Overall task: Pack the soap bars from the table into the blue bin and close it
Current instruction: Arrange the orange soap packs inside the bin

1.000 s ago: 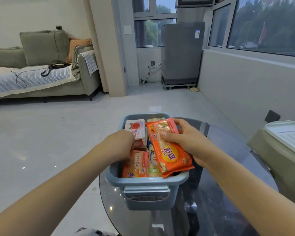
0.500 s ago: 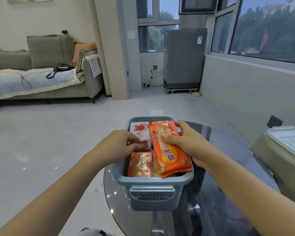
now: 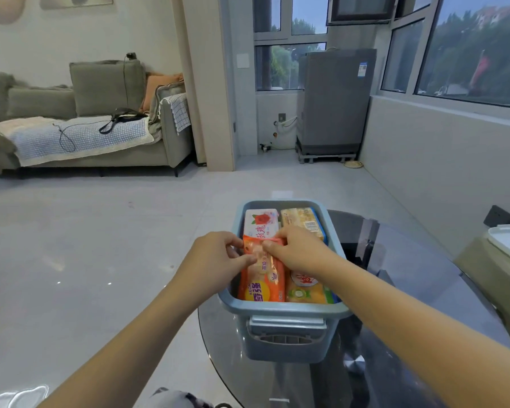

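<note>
Left fingers [image 3: 238, 248] and right fingers [image 3: 270, 247] pinch the far end of the orange soap [image 3: 262, 278] at mid-frame, thumbs on its top. The left hand [image 3: 215, 257] and right hand [image 3: 299, 250] meet over the blue bin [image 3: 286, 313]. The soap lies in the bin's left side, beside a yellow bar [image 3: 306, 291]. Behind sit a rose bar [image 3: 261, 223] and a tan bar [image 3: 304, 222]. The bin stands open on the glass bench [image 3: 395, 334], lower right.
</note>
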Action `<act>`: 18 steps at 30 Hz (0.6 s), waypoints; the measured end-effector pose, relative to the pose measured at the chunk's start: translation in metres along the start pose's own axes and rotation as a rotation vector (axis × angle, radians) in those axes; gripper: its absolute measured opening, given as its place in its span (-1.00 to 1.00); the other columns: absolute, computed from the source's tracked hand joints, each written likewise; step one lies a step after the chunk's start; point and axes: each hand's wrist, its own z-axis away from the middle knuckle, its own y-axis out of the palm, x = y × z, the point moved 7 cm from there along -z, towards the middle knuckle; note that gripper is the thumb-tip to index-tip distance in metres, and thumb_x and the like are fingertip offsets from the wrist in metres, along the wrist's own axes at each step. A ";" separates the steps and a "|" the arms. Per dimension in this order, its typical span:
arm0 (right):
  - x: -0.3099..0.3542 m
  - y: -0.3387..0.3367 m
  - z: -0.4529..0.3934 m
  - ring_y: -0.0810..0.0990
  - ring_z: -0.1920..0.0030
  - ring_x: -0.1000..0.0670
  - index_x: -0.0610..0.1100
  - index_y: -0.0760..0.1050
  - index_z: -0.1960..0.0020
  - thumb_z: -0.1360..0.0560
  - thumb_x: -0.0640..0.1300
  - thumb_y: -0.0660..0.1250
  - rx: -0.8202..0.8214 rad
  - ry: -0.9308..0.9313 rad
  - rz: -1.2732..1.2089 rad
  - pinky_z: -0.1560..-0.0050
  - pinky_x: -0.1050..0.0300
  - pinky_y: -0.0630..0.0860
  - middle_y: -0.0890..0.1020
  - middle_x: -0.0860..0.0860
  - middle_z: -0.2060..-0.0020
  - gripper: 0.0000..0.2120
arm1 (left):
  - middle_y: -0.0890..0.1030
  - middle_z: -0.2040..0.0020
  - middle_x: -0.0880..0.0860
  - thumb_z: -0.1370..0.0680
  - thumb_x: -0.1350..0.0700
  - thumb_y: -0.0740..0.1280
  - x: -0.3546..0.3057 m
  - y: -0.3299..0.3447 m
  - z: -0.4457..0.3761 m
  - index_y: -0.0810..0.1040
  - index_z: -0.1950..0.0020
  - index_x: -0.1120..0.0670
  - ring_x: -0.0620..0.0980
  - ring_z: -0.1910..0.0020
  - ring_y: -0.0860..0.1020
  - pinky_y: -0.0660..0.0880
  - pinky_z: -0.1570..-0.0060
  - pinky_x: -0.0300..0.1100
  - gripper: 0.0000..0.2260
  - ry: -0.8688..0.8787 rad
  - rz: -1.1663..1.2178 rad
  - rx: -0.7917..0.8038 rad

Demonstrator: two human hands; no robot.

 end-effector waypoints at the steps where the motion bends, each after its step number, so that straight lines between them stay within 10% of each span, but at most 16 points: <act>1: 0.000 -0.001 -0.002 0.55 0.10 0.01 -0.10 0.55 0.05 -0.52 0.10 0.20 0.008 -0.013 0.153 0.05 0.08 0.52 0.60 -0.01 0.12 -0.71 | 0.56 0.26 -0.07 -0.42 -0.06 0.41 -0.001 0.001 -0.001 0.57 -0.14 0.04 -0.14 0.28 0.52 0.32 0.39 -0.38 -0.66 0.003 -0.030 0.000; 5: -0.004 0.005 -0.005 0.42 -0.16 -0.07 -0.01 0.46 -0.27 -0.50 0.13 0.22 0.064 -0.070 0.338 -0.16 0.02 0.42 0.44 -0.05 -0.17 -0.60 | 0.54 0.18 -0.09 -0.40 -0.11 0.42 -0.006 0.009 -0.002 0.55 -0.20 -0.03 -0.14 0.21 0.48 0.32 0.34 -0.39 -0.59 0.067 -0.137 0.003; 9: -0.015 -0.003 -0.001 0.49 0.09 0.14 0.00 0.48 -0.15 -0.41 0.05 0.38 -0.013 -0.059 0.029 0.19 0.34 0.38 0.58 0.05 -0.07 -0.66 | 0.50 -0.02 -0.02 -0.39 -0.18 0.39 -0.002 0.018 -0.003 0.55 -0.21 -0.12 -0.11 0.08 0.46 0.41 0.14 -0.31 -0.59 0.069 -0.208 0.016; 15: -0.015 -0.004 0.001 0.52 0.10 0.15 0.00 0.52 -0.20 -0.44 0.05 0.36 0.024 -0.075 0.049 0.13 0.31 0.43 0.62 0.02 -0.11 -0.65 | 0.38 0.07 -0.05 -0.42 -0.17 0.36 0.003 0.019 -0.002 0.59 -0.14 -0.10 -0.10 0.04 0.43 0.37 0.18 -0.31 -0.67 0.023 -0.100 -0.013; 18: -0.021 -0.022 0.015 0.49 0.04 0.14 0.05 0.51 -0.20 -0.45 0.03 0.34 -0.207 -0.094 0.039 0.10 0.26 0.45 0.58 0.05 -0.13 -0.68 | 0.37 -0.14 -0.01 -0.50 -0.04 0.32 0.015 0.013 0.007 0.50 -0.24 -0.10 -0.05 -0.18 0.40 0.40 0.01 -0.23 -0.69 -0.058 0.109 -0.124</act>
